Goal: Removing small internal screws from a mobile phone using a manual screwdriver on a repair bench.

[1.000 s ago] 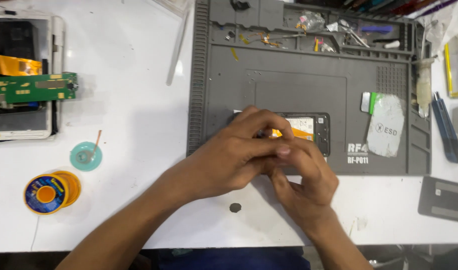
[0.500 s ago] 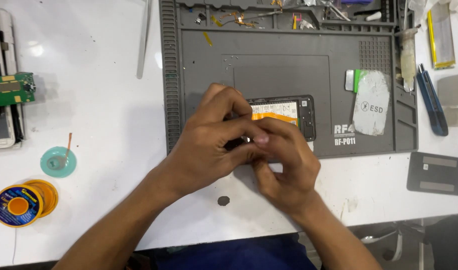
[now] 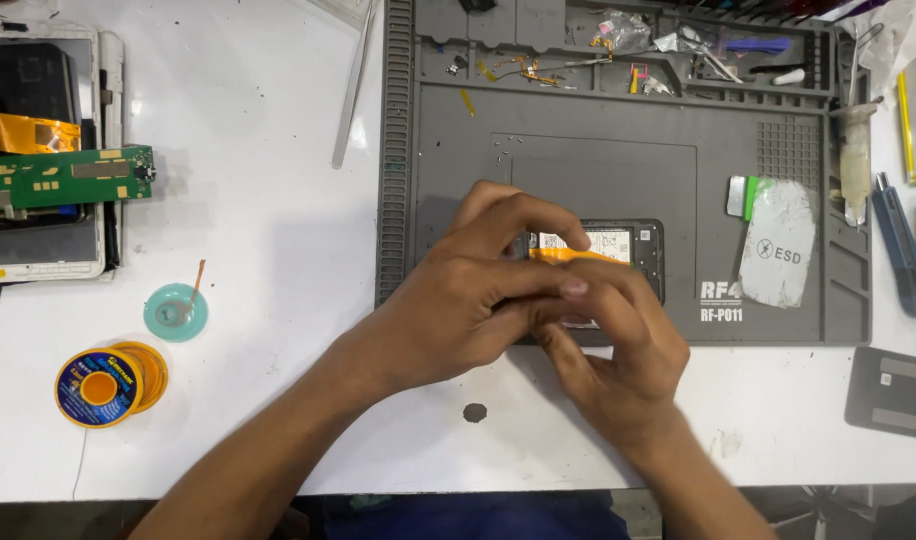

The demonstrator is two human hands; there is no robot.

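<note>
A: Since the picture 0.5 s ago the view has swung, so the grey mat (image 3: pixel 618 170) sits further right and lower in the view, and the open tablet (image 3: pixel 43 160) at the left edge shows in full again. The 2 hands have kept to the same spot on the mat, locked over the phone.

B: Where is the phone exactly?

A: The opened phone (image 3: pixel 618 250) lies flat on the mat's lower middle, back off, with an orange strip across it. Only its upper right part shows; the rest is under the hands.

B: And the grip on each side?

A: The left hand (image 3: pixel 478 300) arches over the phone's left end, fingers curled and pressed together, fingertips meeting the right hand's. The right hand (image 3: pixel 618 360) comes up from below, its fingers bent against the phone's lower edge. Whether either pinches a small part or tool I cannot tell; the fingers hide it.

B: What else is on the desk?

A: On the white desk (image 3: pixel 258 210), a green circuit board (image 3: pixel 68 175) lies across the tablet. Below it sit a teal wick spool (image 3: pixel 176 312) and a yellow solder reel (image 3: pixel 103 385), well apart from the hands. A white anti-static pouch (image 3: pixel 778 250) rests on the mat's right side, near the phone but not touching it. A blue-handled knife (image 3: pixel 900 245) lies just past the mat's right rim.
</note>
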